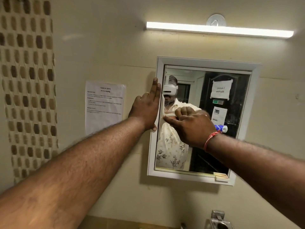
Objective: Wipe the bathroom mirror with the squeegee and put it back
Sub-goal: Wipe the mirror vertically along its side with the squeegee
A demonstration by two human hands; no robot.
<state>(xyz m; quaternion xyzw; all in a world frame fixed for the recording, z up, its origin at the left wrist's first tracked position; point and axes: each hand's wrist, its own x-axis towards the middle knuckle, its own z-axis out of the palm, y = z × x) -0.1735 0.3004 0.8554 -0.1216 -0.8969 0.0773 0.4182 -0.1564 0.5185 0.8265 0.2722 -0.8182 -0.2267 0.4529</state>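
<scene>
The bathroom mirror hangs in a white frame on the beige tiled wall. My left hand lies flat with fingers straight against the frame's left edge, holding nothing. My right hand is closed around the handle of a white squeegee. The squeegee's blade stands vertical against the glass at the mirror's left side. A blue end of the handle sticks out past my wrist. Most of the handle is hidden inside my fist.
A printed task sheet is taped to the wall left of the mirror. A tube light glows above it. A brown mosaic strip runs down the far left. A metal fitting sits below the mirror.
</scene>
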